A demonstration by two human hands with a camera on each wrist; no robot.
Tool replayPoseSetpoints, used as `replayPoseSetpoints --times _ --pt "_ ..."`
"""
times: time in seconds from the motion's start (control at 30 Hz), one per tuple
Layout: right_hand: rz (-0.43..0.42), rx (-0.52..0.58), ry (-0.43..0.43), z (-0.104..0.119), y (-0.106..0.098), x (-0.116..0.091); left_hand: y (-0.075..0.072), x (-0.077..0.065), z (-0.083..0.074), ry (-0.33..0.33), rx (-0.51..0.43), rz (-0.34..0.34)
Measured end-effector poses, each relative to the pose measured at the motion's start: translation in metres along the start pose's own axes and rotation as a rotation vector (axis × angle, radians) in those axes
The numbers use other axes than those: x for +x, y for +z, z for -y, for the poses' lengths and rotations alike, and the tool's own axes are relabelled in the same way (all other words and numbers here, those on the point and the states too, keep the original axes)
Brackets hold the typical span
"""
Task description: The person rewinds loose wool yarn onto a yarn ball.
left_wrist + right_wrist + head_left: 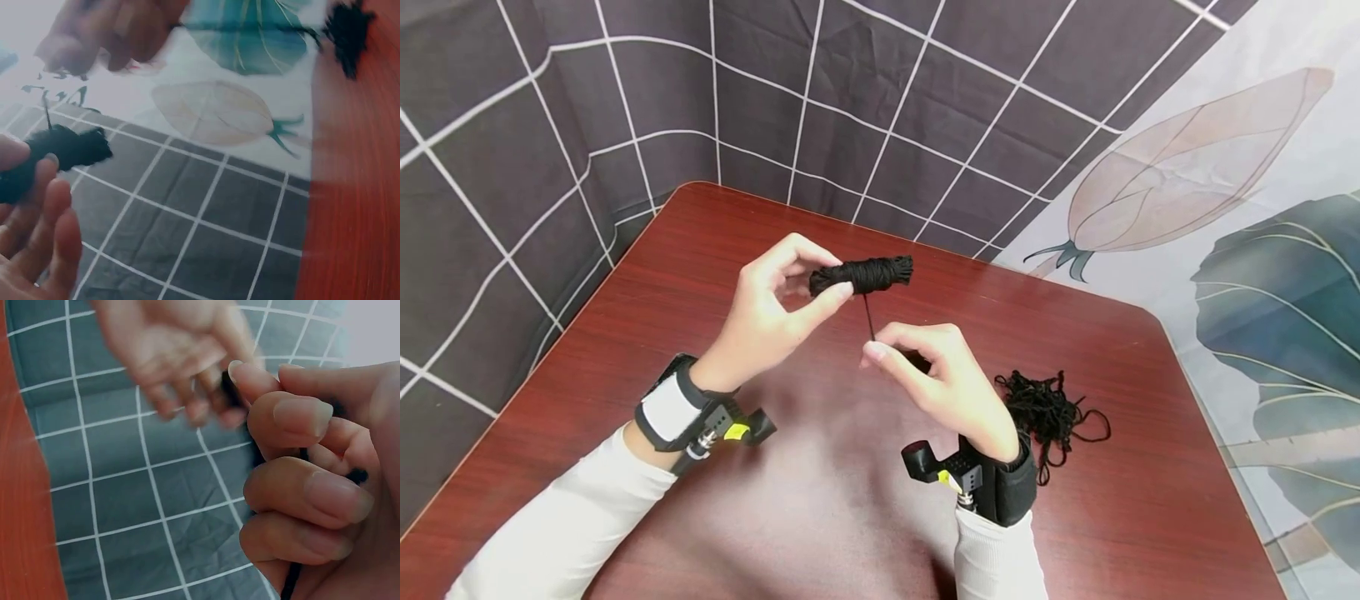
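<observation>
My left hand [767, 300] holds a wound bundle of black cord [880, 273] by its left end, between thumb and fingers. The bundle lies roughly level above the table, its middle wrapped with turns and loops showing at the right end. A short taut strand [869, 318] runs down from the wraps to my right hand [943, 375], which pinches it between thumb and forefinger. In the right wrist view the cord [291, 581] also passes through the curled fingers [294, 487]. A loose tangle of the same black cord [1045, 412] lies on the table beside the right wrist.
The reddish-brown wooden table [1112, 533] has rounded far corners. A dark grey cloth with white grid lines [775, 92] hangs behind and to the left. At the right hangs a white cloth with leaf prints [1285, 350]. Both wrists wear camera straps [670, 408].
</observation>
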State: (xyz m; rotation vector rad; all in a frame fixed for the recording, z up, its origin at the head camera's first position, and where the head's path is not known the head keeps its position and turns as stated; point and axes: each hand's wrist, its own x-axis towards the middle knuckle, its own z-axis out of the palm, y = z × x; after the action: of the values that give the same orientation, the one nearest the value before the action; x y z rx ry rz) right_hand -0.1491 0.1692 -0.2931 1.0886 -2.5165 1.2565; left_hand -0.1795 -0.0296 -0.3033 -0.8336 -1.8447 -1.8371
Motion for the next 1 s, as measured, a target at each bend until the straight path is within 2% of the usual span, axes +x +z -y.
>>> replayPoseSetpoints --times 0.07,0.13,0.27,0.47,0.63,0.73,0.87,1.0 --pt "-0.011 -0.001 -0.006 0.005 -0.002 -0.002 0.001 0.001 -0.004 -0.009 0.087 0.022" --pt "-0.037 0.001 -0.019 0.009 -0.005 -0.004 0.003 0.001 -0.006 -0.019 0.137 0.066" --pt "-0.136 0.018 -0.053 0.013 -0.011 -0.008 0.004 0.000 -0.005 -0.043 0.173 0.178" --pt "-0.285 0.046 -0.086 0.015 -0.019 -0.012 0.005 -0.002 -0.002 -0.047 0.119 0.379" --pt "-0.342 0.062 -0.078 0.012 -0.021 -0.012 0.006 -0.004 -0.004 -0.015 0.007 0.590" --pt "-0.351 0.034 -0.064 0.006 -0.021 -0.011 0.005 -0.004 -0.007 0.005 -0.063 0.678" --pt "-0.329 0.009 -0.042 -0.006 -0.019 -0.008 0.003 -0.007 -0.003 0.002 -0.159 0.670" --pt "-0.255 0.003 -0.028 -0.017 -0.012 -0.003 0.002 -0.008 0.006 -0.015 -0.322 0.586"
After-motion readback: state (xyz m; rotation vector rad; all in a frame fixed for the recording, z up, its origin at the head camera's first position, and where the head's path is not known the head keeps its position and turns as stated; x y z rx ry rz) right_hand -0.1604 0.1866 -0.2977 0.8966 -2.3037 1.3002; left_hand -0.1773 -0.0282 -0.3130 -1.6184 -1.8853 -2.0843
